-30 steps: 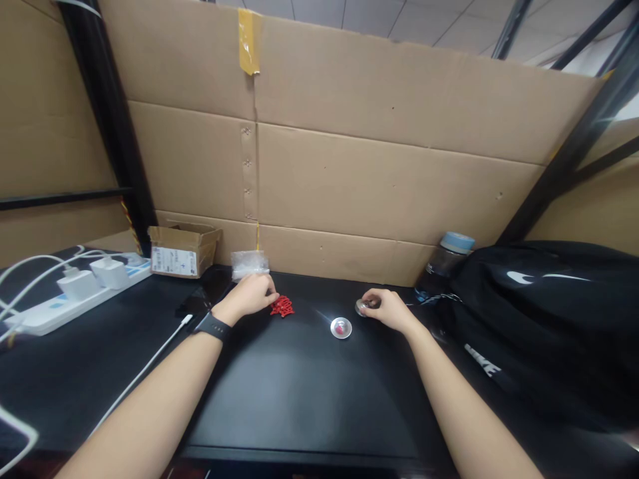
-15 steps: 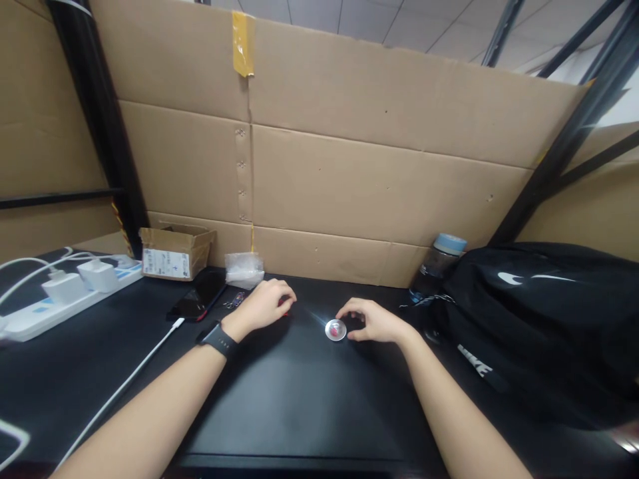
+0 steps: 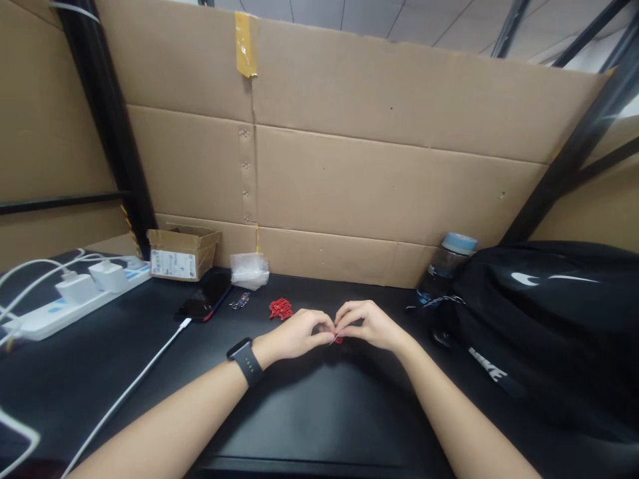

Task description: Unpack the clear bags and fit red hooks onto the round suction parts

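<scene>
My left hand (image 3: 304, 334) and my right hand (image 3: 368, 324) meet above the dark tabletop (image 3: 314, 399), fingertips nearly touching. Both are closed in a pinch at the small round silvery disc (image 3: 334, 339), of which only a thin tilted edge shows between the fingers. A bit of red (image 3: 339, 340) appears just under the fingertips; whether it is joined to the disc I cannot tell. Beyond my left hand lies a small heap of red pieces (image 3: 280, 309), apart from the fingers.
On the left are a white power strip (image 3: 37, 322) with plugs, a white cable (image 3: 134, 379), a phone (image 3: 206, 296) and an open cardboard box (image 3: 207, 251). A clear plastic bag (image 3: 249, 269) and a keychain-like trinket (image 3: 240, 301) lie behind. A bottle (image 3: 442, 269) and black bag (image 3: 559, 319) stand right.
My left hand has left the red pieces, uncovering them, and moved right to meet my right hand. The disc, earlier face up beside my right hand, is now tilted between the fingers.
</scene>
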`<state>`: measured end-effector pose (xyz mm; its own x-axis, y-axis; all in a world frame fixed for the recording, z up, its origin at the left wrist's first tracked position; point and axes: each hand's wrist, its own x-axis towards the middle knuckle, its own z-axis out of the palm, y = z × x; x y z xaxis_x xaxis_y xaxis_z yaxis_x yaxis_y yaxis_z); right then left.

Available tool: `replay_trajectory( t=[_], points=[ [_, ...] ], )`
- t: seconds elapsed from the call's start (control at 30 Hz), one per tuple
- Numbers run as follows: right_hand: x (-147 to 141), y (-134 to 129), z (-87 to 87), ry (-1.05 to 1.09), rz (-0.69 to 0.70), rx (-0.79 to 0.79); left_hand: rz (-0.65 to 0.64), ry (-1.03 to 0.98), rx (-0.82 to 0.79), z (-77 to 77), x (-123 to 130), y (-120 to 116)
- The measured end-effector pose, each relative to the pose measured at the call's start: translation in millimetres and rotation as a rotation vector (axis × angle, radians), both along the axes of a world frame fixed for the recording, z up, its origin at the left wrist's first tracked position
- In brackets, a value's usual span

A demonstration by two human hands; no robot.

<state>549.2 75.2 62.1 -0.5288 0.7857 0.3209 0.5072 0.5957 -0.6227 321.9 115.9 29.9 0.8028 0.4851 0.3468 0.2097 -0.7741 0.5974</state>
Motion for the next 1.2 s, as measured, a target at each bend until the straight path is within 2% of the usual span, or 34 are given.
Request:
replay_trajectory(
  t=[0.07,0.17,0.27,0.33,0.4,0.5,0.6,0.8,0.93,1.0,1.07,1.13,1.2],
  points=[
    [-2.4,-1.2,0.3,0.015,0.014,-0.018,0.001,0.042,0.038,1.3,-0.3,-1.0],
    [-3.3,-2.7,0.8,0.015,0.047,-0.087,0.032,0.110,0.228,7.5,-3.4,-2.7],
    [2.5,-1.1,1.3,0.023,0.014,-0.186,0.144,0.136,0.388,15.8,-14.7,5.8],
    [11.4,3.6,-0.1,0.101,-0.070,-0.210,0.283,0.123,0.433,19.2,-29.0,21.1],
    [23.7,11.6,-4.1,0.216,-0.209,-0.186,0.457,0.097,0.434,19.4,-47.2,41.1],
    [44.8,26.5,-14.2,0.288,-0.456,-0.140,0.584,0.160,0.373,16.1,-72.4,67.3],
    [63.1,38.5,-25.5,0.271,-0.552,-0.101,0.555,0.233,0.292,13.4,-85.5,78.4],
    [84.9,51.5,-46.5,0.183,-0.643,-0.075,0.534,0.291,0.240,11.8,-88.9,79.1],
    [92.3,57.8,-57.0,0.065,-0.699,-0.037,0.514,0.277,0.185,23.0,-88.0,78.6],
    [93.2,58.1,-58.7,0.038,-0.697,-0.025,0.499,0.200,0.182,37.3,-83.3,64.6],
    [92.2,56.5,-58.2,0.010,-0.694,-0.008,0.409,0.054,0.140,54.4,-76.6,32.2],
    [89.9,54.3,-56.5,-0.014,-0.682,0.010,0.267,-0.171,0.032,68.5,-71.7,-18.1],
    [87.2,53.0,-55.3,-0.030,-0.656,0.025,0.079,-0.405,-0.027,75.1,-72.4,-76.9]
  ],
)
